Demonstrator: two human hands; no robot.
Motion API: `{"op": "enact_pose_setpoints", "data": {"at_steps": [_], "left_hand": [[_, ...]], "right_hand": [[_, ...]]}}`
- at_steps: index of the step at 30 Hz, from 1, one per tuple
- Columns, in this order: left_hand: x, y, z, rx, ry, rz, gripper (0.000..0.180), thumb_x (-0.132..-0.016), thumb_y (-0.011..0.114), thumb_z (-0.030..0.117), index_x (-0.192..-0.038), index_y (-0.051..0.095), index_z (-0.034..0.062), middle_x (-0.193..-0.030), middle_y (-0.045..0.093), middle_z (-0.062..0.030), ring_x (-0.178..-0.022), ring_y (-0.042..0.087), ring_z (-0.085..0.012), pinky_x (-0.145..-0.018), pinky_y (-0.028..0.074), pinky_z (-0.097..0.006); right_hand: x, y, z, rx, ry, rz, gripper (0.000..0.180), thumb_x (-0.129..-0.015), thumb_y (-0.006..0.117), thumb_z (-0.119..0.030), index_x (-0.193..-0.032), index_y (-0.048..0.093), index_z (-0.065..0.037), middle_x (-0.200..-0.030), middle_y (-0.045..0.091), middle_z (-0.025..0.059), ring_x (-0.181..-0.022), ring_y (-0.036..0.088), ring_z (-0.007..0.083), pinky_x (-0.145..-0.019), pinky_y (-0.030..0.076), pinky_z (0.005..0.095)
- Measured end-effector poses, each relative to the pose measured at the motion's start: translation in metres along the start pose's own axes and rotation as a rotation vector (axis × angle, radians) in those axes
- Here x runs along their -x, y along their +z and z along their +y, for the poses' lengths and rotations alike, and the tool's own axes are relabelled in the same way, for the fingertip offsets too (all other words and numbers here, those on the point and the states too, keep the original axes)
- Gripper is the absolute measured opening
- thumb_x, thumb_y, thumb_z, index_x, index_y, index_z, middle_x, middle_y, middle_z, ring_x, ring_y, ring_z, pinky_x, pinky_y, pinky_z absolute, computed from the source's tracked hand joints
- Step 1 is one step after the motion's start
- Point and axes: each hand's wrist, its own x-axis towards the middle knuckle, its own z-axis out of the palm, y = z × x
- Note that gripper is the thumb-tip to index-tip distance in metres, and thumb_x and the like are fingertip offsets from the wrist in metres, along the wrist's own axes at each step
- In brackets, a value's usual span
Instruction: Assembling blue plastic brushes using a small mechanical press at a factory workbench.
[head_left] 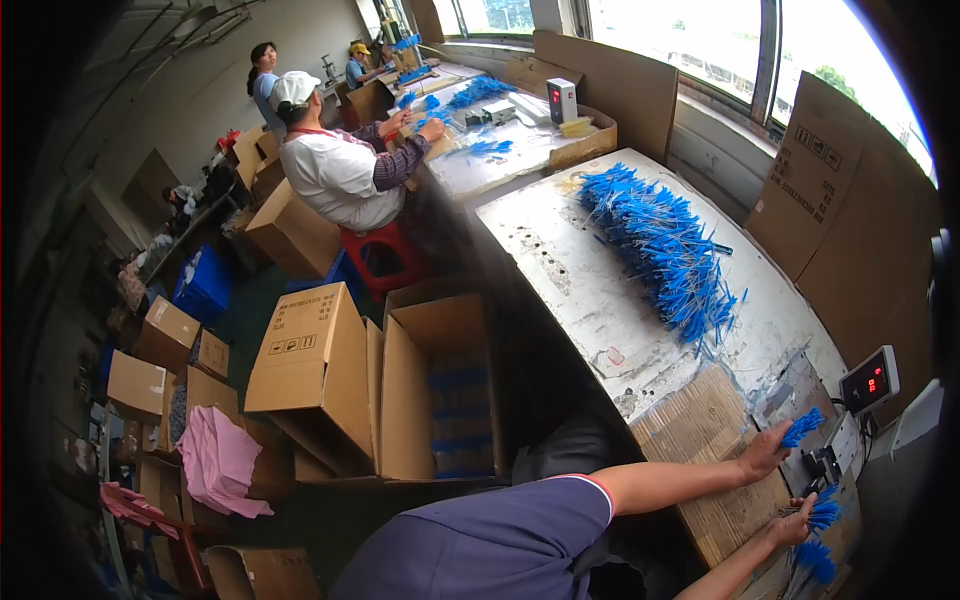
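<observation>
My left hand (765, 453) is closed around a bundle of thin blue-tipped strands (802, 428), whose blue ends point away from me. Nearer, my right hand (792, 524) grips a second bundle of blue-tipped strands (824, 508). Just below it lies another blue bunch (815, 561) on the bench. Between and beyond my hands sits a small dark device (824, 465) near the bench's right edge. A large heap of the same blue strands (660, 245) spreads over the white table top (560, 270). The exact kind of strand is too small to make out.
A worn wooden board (710, 440) lies under my arms. A red-lit display (868, 380) stands at the right edge. Cardboard sheets (830, 190) line the window side. Open cartons (440, 350) stand left of the table. A co-worker (335, 165) sits at the far table.
</observation>
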Motion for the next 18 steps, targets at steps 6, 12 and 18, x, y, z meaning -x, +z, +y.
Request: {"op": "enact_pose_setpoints", "data": {"at_steps": [6,12,18], "left_hand": [[0.0,-0.007,0.009,0.037,0.111,0.06,0.047,-0.083,0.063,-0.005,-0.127,0.048,0.0026,-0.102,0.059,-0.0256,-0.1,0.058,-0.0502,-0.079,0.047,-0.048],[-0.008,-0.003,0.021,0.121,0.049,-0.001,0.035,-0.086,0.061,-0.006,-0.119,0.052,0.0019,-0.091,0.06,-0.0219,-0.089,0.062,-0.045,-0.075,0.049,-0.044],[-0.012,0.017,0.026,0.124,0.16,-0.063,0.026,-0.086,0.06,-0.005,-0.111,0.057,0.0007,-0.088,0.063,-0.0181,-0.086,0.064,-0.0361,-0.078,0.05,-0.042]], "right_hand": [[0.004,0.006,0.007,0.054,-0.105,0.005,0.016,-0.088,0.077,-0.012,-0.089,0.072,0.004,-0.076,0.067,0.0063,-0.062,0.058,0.0139,-0.059,0.049,0.0286],[0.011,0.0,0.011,-0.086,-0.077,-0.218,0.008,-0.091,0.074,-0.009,-0.092,0.072,-0.001,-0.077,0.066,0.0026,-0.062,0.057,0.0112,-0.058,0.047,0.0263],[0.016,0.001,0.012,-0.045,-0.057,-0.454,0.012,-0.092,0.072,-0.01,-0.101,0.071,-0.001,-0.083,0.063,0.0006,-0.07,0.056,0.0099,-0.064,0.046,0.025]]}}
